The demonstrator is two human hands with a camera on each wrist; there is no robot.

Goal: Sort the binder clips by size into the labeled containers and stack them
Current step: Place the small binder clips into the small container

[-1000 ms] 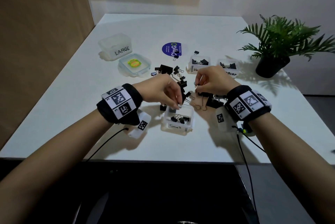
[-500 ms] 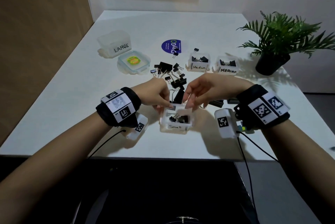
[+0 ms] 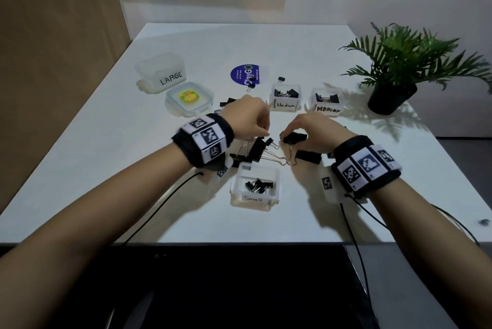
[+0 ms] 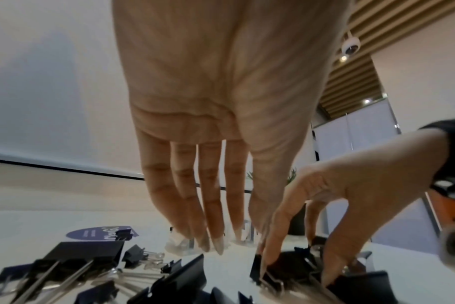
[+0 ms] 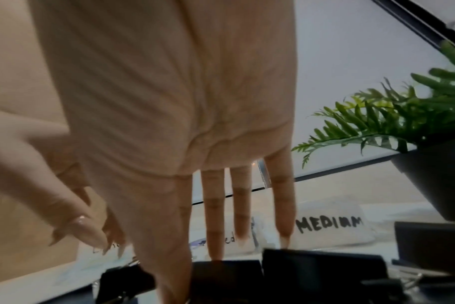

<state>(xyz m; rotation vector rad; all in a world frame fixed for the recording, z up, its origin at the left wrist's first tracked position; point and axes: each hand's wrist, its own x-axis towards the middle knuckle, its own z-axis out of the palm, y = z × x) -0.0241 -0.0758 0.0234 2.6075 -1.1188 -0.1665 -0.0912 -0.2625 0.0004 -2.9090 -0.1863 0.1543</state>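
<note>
right hand [image 3: 310, 130]: fingers and thumb pinch the body of a big black clip [image 3: 295, 138] in the loose pile; clip's long axis runs roughly left-right, wire handles [image 3: 291, 158] trail back toward the person.
left hand [image 3: 246, 120]: fingertips bunched, reaching down at a small black clip [image 3: 269, 141] at the pile's near edge; in the left wrist view the fingers hang fairly straight, so I can't tell if it's gripping anything.
gap: the hands are near each other, clip under each, both over the pile [image 3: 250, 152] mid-desk.
Small tub [image 3: 255, 199]: just toward the person from the pile, a few small clips inside; closer to the left hand.
Medium tubs [image 3: 285, 105], [image 3: 328, 109]: just beyond the hands, to the right; clips in both.
LARGE tub [image 3: 165, 75]: far left, well apart, lid [image 3: 189, 98] lying beside it; looks empty.
key relation: big clip sits under the right hand, but its tub is off past the left hand, so likely a cross-body carry or a hand-over.
desk [image 3: 106, 168]: white; plant [image 3: 404, 67] far right.
</note>
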